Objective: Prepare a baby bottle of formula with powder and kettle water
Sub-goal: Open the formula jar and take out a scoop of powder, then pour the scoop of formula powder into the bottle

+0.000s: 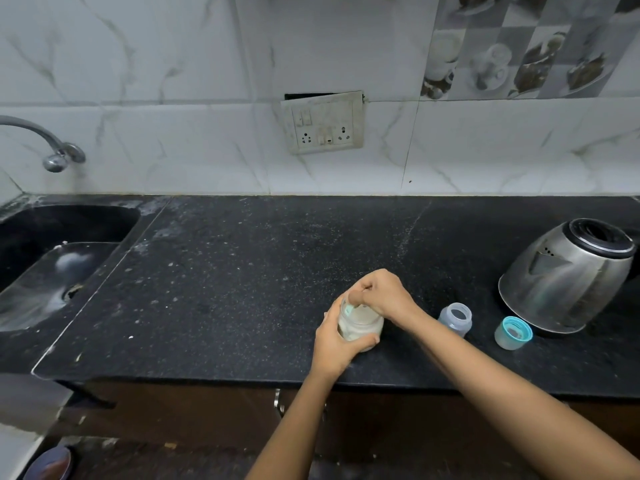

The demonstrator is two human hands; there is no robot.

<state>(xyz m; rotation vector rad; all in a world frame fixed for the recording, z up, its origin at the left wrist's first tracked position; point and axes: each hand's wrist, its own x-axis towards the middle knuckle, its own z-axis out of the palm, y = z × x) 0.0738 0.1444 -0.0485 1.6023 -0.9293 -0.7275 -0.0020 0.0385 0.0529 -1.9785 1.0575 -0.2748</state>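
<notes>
Left hand point(336, 341) grips the jar point(362, 329) from the side, thumb in front, fingers curled round the glass, grasping it. The jar stands on the bench point(242, 271) near the front edge, right of centre. It is clear and holds pale powder in the lower part.

Right hand point(382, 294) is above the jar mouth, fingers point(360, 289) bunched and pinching the handle of a teal scoop point(349, 309). The scoop end sits inside the jar mouth at the left side. Cannot tell if it holds powder.

Baby bottle point(455, 318) stands on the bench just right of the right wrist, open at the top, apart from the jar. Cannot tell if anything is inside it. Its cap point(513, 333), with a teal ring on a clear cover, stands further right, apart from the bottle and just in front of the kettle point(568, 275).

The steel kettle with a black rim on top sits at the right end of the bench, with neither hand on it.

Black sink point(52, 258) is set into the left end of the bench, well apart from the jar. A metal tap point(45, 143) comes off the wall above it. A socket plate point(323, 123) hangs crooked on the marble-look wall tiles point(156, 81) behind the bench.
</notes>
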